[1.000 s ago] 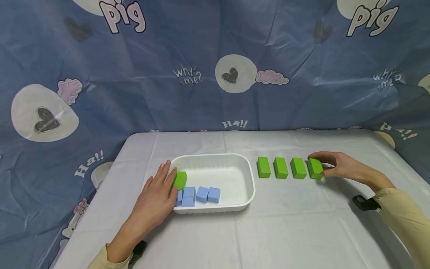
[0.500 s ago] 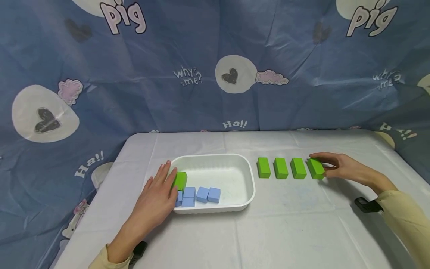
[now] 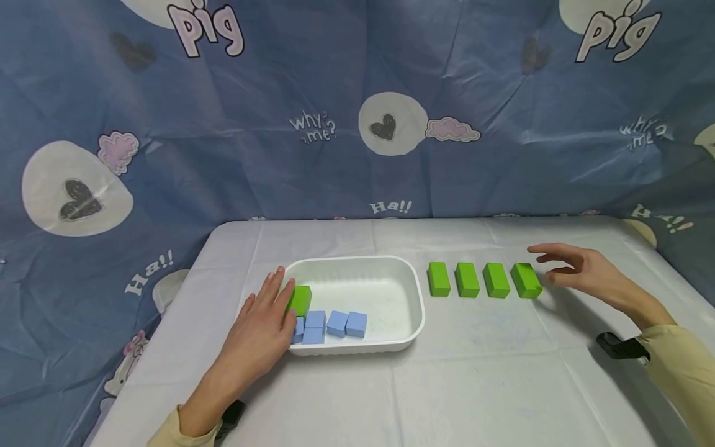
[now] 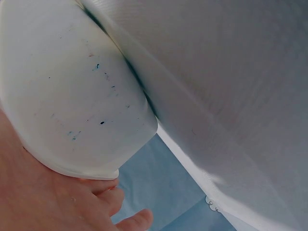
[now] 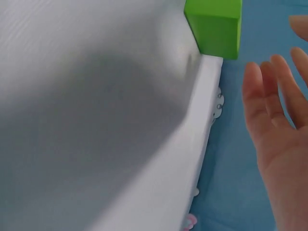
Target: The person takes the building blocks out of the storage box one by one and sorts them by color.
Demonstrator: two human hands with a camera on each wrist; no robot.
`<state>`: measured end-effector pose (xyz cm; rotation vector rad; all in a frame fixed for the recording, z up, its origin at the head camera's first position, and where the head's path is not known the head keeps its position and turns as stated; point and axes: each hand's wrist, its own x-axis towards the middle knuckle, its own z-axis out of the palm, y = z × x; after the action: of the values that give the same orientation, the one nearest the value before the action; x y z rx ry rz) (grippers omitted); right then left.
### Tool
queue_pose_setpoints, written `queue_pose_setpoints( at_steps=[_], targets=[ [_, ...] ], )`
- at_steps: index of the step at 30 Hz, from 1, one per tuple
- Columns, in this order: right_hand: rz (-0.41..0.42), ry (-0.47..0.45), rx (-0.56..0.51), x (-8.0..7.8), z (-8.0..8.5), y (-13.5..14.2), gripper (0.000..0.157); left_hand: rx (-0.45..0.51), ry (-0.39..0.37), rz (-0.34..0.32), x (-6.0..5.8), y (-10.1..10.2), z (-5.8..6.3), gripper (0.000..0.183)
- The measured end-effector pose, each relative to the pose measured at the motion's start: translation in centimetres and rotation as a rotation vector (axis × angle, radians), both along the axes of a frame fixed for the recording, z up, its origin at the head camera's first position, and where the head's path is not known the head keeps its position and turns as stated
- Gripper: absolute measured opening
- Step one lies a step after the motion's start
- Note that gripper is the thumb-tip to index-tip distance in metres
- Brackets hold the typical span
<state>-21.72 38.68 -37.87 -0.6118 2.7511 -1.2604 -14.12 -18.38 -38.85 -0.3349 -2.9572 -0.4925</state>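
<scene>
My left hand [image 3: 258, 329] rests with extended fingers over the left end of a white plastic tray [image 3: 413, 310]. Beside its fingertips inside the tray stands a green block [image 3: 300, 300], partly hidden by the hand. Several light blue cubes [image 3: 337, 323] lie along the tray's near side. In the left wrist view the fingers touch the outer wall of the tray [image 4: 77, 86]. My right hand [image 3: 594, 276] holds nothing, thumb and fingers spread apart, just right of the rightmost green block [image 3: 526, 280]. That block [image 5: 214, 29] also appears in the right wrist view, apart from the fingers.
Further green blocks stand in a row right of the tray: a left one [image 3: 438, 279], a middle one [image 3: 467, 279] and another [image 3: 496, 280]. A white cloth covers the table [image 3: 475, 385]. Behind it hangs a blue printed curtain [image 3: 335, 174].
My right hand has let go of the rightmost green block and drawn back to the right, its fingers spreading. That block stays at the row's end. The left hand has not moved.
</scene>
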Motion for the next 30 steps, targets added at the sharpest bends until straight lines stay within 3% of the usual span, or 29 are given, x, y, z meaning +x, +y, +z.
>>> queue_pose_setpoints(
  at_steps=[9, 16, 20, 24, 30],
  targets=[
    [-0.079, 0.108, -0.061, 0.0, 0.6, -2.8, 0.042, 0.0, 0.004, -0.003, 0.1, 0.0, 0.1, 0.055],
    [-0.074, 0.17, -0.147, -0.1, 1.1, -5.8, 0.036, -0.001, 0.003, -0.003, 0.1, 0.0, 0.1, 0.055],
    [-0.091, 0.222, -0.192, 0.5, 2.3, -8.2, 0.032, 0.0, 0.001, -0.002, 0.1, 0.0, 0.2, 0.055],
    [-0.06, 0.255, -0.244, 1.2, 3.9, -10.8, 0.029, 0.001, 0.001, -0.001, 0.1, 0.0, 0.2, 0.055],
    [0.022, 0.329, -0.361, 1.2, 4.3, -13.8, 0.028, 0.002, 0.001, 0.001, 0.0, 0.0, 0.1, 0.056]
  ],
)
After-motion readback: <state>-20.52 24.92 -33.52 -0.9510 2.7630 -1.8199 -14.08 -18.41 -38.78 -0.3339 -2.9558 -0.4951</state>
